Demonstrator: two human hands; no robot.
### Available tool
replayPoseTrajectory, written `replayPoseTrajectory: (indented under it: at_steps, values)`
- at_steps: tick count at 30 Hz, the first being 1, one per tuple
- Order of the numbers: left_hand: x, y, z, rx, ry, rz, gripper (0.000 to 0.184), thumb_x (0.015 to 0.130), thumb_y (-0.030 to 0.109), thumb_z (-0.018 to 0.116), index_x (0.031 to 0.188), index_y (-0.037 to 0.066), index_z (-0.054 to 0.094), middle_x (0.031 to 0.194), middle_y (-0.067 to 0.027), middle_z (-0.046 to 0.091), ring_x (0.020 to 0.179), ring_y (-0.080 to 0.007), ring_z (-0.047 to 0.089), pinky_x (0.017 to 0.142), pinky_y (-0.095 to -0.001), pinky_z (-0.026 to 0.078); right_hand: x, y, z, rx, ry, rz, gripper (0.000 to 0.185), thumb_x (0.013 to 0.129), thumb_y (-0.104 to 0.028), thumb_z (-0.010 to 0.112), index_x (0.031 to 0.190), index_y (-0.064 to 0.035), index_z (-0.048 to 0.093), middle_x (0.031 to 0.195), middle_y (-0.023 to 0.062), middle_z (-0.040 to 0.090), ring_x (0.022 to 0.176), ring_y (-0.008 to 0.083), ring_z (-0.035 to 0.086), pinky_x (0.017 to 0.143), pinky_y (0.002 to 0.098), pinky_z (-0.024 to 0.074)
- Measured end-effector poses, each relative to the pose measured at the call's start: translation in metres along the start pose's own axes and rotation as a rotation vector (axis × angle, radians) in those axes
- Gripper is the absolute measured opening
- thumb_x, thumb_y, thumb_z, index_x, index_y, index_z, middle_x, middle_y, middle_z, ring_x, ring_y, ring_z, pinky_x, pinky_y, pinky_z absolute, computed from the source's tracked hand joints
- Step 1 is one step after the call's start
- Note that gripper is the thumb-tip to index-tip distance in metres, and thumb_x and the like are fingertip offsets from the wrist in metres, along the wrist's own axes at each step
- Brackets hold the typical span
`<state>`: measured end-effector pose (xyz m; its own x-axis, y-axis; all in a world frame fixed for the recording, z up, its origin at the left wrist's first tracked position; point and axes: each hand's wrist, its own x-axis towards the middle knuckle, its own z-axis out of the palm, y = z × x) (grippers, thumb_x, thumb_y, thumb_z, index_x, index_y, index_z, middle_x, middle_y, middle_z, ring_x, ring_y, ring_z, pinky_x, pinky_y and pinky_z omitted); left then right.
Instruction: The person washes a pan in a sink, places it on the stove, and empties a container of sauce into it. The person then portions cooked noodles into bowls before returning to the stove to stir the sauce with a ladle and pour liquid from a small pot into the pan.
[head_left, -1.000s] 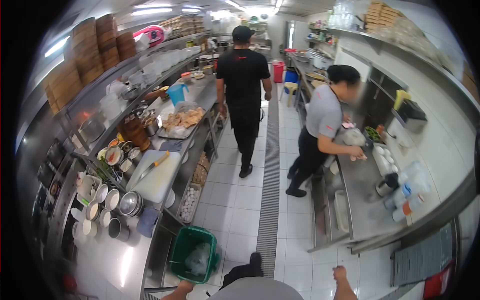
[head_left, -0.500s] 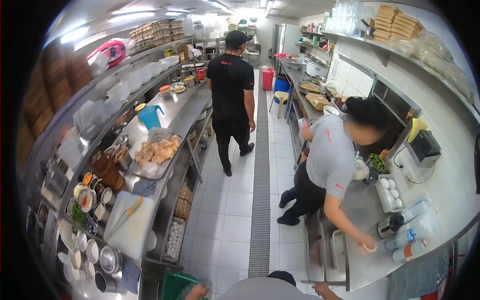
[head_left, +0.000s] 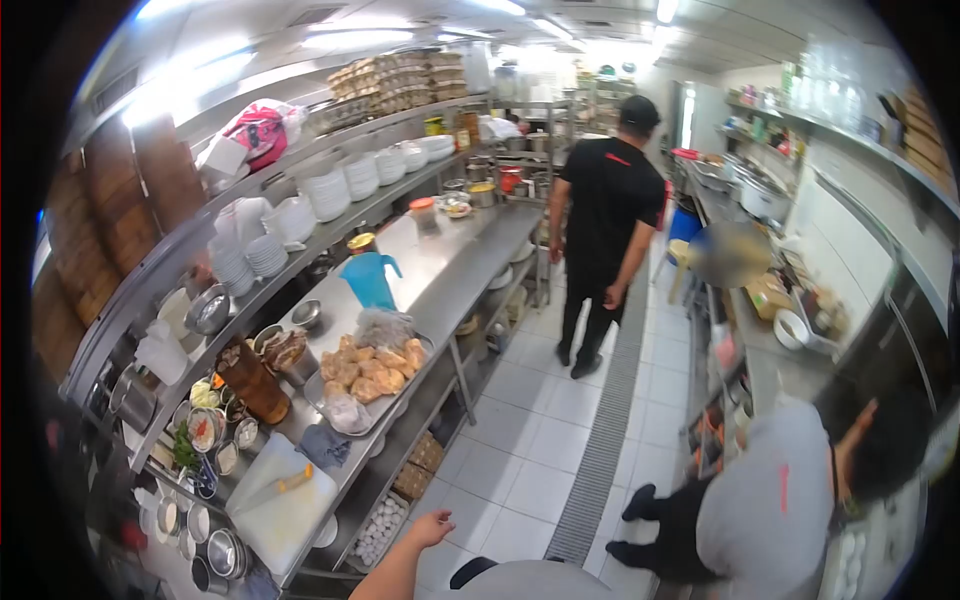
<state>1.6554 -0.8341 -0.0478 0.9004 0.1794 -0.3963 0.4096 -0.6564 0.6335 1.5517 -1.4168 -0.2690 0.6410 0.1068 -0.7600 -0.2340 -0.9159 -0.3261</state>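
Observation:
My left hand [head_left: 432, 527] is held out low over the tiled floor, fingers apart and holding nothing. To its left, a crate of eggs [head_left: 380, 528] sits on the lower shelf of the steel counter [head_left: 420, 262]. On that counter are a white cutting board [head_left: 282, 505] with a yellow-handled knife [head_left: 296, 478], a blue cloth [head_left: 325, 445], and a tray of raw chicken [head_left: 370, 372]. My right hand is out of the frame.
A person in black [head_left: 607, 210] stands ahead beside the floor drain [head_left: 598, 470]. Close at the right, a person in a grey shirt [head_left: 765, 490] bends at the other counter. Shelves with bowls [head_left: 328, 197] run along the left.
The view has turned left and advanced. My left hand has come off the green bin, which has left view along with my right hand. The grey-shirted person is nearer and bends lower.

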Motion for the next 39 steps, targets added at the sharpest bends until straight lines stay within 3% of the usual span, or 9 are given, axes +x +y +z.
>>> replayPoseTrajectory:
  at_steps: [4,8,14,19,22,31,34,36,39]
  values:
    - [0.051,0.014,-0.073,-0.178,0.292,0.045,0.044,0.089,0.029,0.071,0.126,0.007,0.066,0.114,-0.0156,0.072,0.104,-0.0292,0.07,0.09,-0.037,0.055,0.178,-0.061,-0.124,-0.353,0.219,-0.402,0.03,0.091,-0.028,0.059,0.109,-0.0078,0.072,0.119,0.0176,0.069,0.1,0.0327,0.068,0.086,0.045,0.0558]
    - [0.1,0.08,-0.23,-0.269,0.708,0.112,0.032,0.093,0.02,0.069,0.12,0.005,0.068,0.097,-0.0086,0.074,0.083,-0.0154,0.069,0.075,-0.032,0.056,0.24,-0.185,-0.284,0.102,0.377,-0.365,0.044,0.087,-0.02,0.071,0.125,-0.0007,0.063,0.085,0.0124,0.069,0.071,0.0187,0.064,0.055,0.0336,0.0506]
    - [0.176,0.171,-0.525,0.227,1.338,0.47,0.029,0.088,0.017,0.073,0.113,0.003,0.069,0.116,-0.015,0.07,0.108,-0.0312,0.066,0.092,-0.0397,0.051,0.354,-0.241,-0.36,0.458,0.287,-0.45,0.043,0.087,-0.014,0.069,0.127,-0.0032,0.057,0.095,0.0088,0.066,0.076,0.0212,0.062,0.054,0.0329,0.0481]
    - [0.259,0.172,-0.705,0.878,1.468,0.276,0.053,0.088,0.032,0.071,0.129,0.001,0.059,0.131,-0.0216,0.062,0.122,-0.0395,0.057,0.106,-0.0476,0.043,0.383,-0.284,-0.315,0.405,0.208,-0.307,0.047,0.089,-0.023,0.07,0.13,-0.0032,0.058,0.105,0.0137,0.071,0.082,0.0219,0.065,0.061,0.0359,0.052]
    - [0.275,0.191,-0.743,0.846,1.101,-0.215,0.052,0.09,0.035,0.068,0.127,-0.002,0.062,0.124,-0.0218,0.066,0.118,-0.0401,0.059,0.104,-0.048,0.043,0.317,-0.337,-0.307,0.299,0.191,-0.21,0.05,0.088,-0.027,0.072,0.13,-0.0014,0.061,0.1,0.0121,0.072,0.081,0.0198,0.066,0.064,0.0342,0.0534]
    - [0.318,0.053,-0.862,0.658,1.132,0.023,0.049,0.099,0.028,0.06,0.134,-0.007,0.055,0.136,-0.0268,0.058,0.13,-0.0401,0.051,0.111,-0.0434,0.038,0.22,-0.326,-0.324,0.406,0.117,0.004,0.037,0.084,-0.039,0.07,0.096,-0.0036,0.073,0.072,0.0143,0.067,0.07,0.0225,0.064,0.064,0.0402,0.0509]
    - [0.312,0.049,-0.866,0.711,1.141,0.046,0.048,0.102,0.026,0.055,0.135,-0.008,0.053,0.137,-0.0285,0.056,0.131,-0.0411,0.051,0.111,-0.0438,0.038,0.223,-0.334,-0.336,0.128,0.083,-0.054,0.038,0.085,-0.039,0.069,0.102,-0.0044,0.073,0.088,0.0152,0.072,0.08,0.0257,0.068,0.073,0.0407,0.0541]
    - [0.3,0.055,-0.864,0.822,1.164,0.031,0.044,0.104,0.024,0.052,0.135,-0.009,0.053,0.138,-0.0299,0.055,0.13,-0.043,0.051,0.111,-0.0436,0.039,0.268,-0.327,-0.329,-0.617,0.369,-0.508,0.042,0.092,-0.036,0.066,0.118,-0.0038,0.069,0.127,0.0204,0.065,0.116,0.0299,0.065,0.095,0.0367,0.0536]
    - [0.255,0.092,-0.821,1.0,1.242,0.132,0.043,0.105,0.023,0.051,0.134,-0.009,0.053,0.133,-0.0278,0.058,0.126,-0.0396,0.055,0.108,-0.0431,0.042,0.241,-0.46,-0.399,0.438,0.443,-0.257,0.048,0.094,-0.029,0.067,0.133,-0.0013,0.06,0.124,0.02,0.067,0.115,0.0299,0.065,0.096,0.0364,0.0524]
